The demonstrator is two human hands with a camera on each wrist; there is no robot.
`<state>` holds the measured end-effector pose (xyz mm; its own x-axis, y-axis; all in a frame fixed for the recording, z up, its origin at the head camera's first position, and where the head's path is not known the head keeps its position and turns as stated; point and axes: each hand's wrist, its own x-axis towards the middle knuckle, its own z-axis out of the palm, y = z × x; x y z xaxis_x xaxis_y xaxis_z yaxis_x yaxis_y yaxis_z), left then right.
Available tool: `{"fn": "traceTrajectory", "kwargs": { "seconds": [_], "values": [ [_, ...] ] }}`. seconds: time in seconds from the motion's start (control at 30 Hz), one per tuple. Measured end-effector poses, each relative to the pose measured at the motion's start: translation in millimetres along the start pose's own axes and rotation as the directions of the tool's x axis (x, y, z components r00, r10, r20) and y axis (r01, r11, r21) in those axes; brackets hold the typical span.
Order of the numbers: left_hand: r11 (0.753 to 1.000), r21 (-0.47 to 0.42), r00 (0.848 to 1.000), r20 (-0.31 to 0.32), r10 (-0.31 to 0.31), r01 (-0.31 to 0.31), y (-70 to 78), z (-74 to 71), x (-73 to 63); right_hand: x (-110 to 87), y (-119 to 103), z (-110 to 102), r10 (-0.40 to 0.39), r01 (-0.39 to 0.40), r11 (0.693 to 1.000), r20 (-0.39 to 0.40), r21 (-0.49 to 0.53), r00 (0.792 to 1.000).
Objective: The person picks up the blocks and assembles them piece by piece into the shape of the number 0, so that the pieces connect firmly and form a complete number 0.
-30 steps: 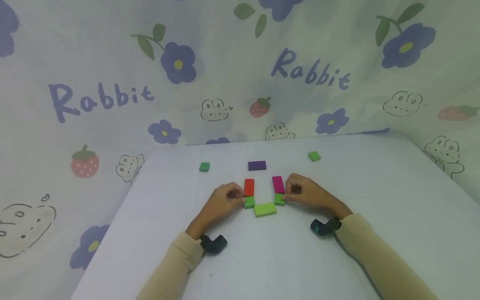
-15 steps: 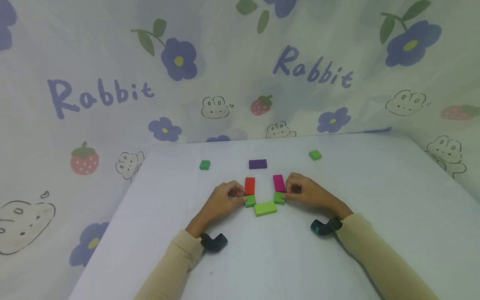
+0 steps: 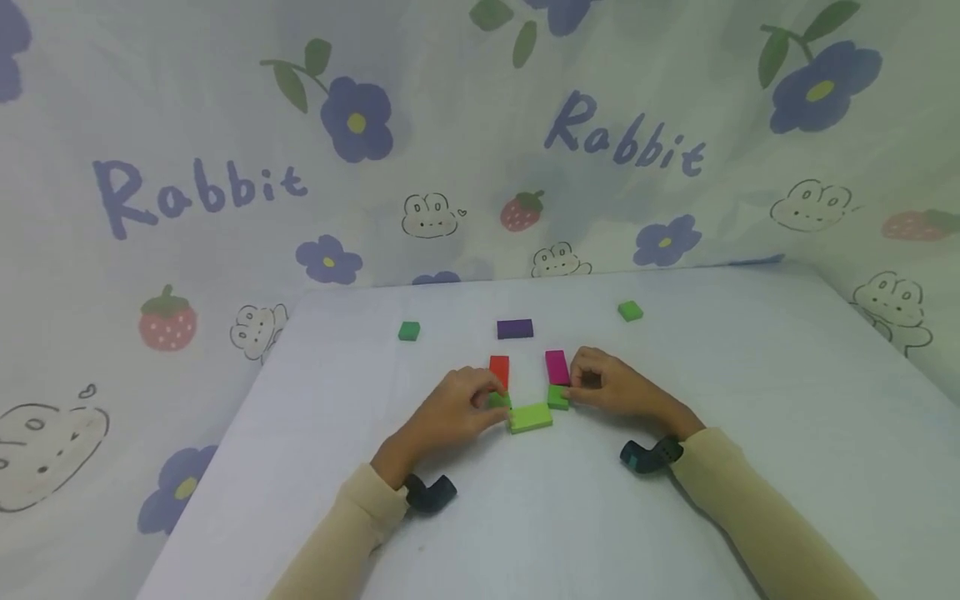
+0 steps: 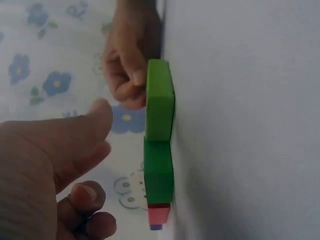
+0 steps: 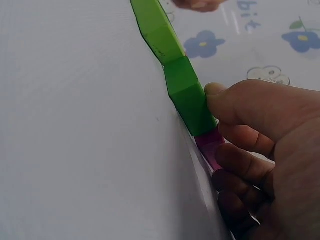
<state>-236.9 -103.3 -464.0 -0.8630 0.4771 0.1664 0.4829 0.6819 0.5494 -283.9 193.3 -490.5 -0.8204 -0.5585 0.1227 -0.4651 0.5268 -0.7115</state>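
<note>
In the head view several flat blocks lie in a U shape. A yellow-green block [image 3: 531, 418] forms the near side. At its left end lies a green block [image 3: 498, 402], partly hidden, with a red block [image 3: 498, 372] beyond it. On the right another green block [image 3: 557, 397] meets a magenta block [image 3: 557, 367]. My left hand [image 3: 453, 411] hovers over the left corner, thumb and fingers apart; the left wrist view shows nothing between them. My right hand [image 3: 621, 386] touches the right green block with its thumb [image 5: 220, 97], its other fingers bent beside the magenta block.
Beyond the U lies a purple block [image 3: 514, 329]. A small green block [image 3: 408, 332] sits at the far left, a light green one [image 3: 631, 311] at the far right. The white table [image 3: 585, 525] ends at a patterned cloth [image 3: 465, 167] behind and at the sides.
My left hand has left the outer edge of the left green block and shifted right over the corner, its thumb and fingers spreading. My right hand stays in place.
</note>
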Motion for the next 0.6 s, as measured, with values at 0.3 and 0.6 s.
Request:
{"fn": "traceTrajectory", "kwargs": {
  "seconds": [0.3, 0.6],
  "values": [
    [0.915, 0.365, 0.985, 0.07, 0.155, -0.17, 35.0, 8.3, 0.8, 1.6, 2.7, -1.0, -0.003, 0.003, 1.0, -0.004, 0.007, 1.0],
    [0.955, 0.282, 0.992, 0.103, 0.071, -0.097, 38.7, 10.7, 0.1, 1.6, 1.2, 0.5, -0.013, 0.013, 1.0, 0.003, 0.014, 1.0]
  ]
}}
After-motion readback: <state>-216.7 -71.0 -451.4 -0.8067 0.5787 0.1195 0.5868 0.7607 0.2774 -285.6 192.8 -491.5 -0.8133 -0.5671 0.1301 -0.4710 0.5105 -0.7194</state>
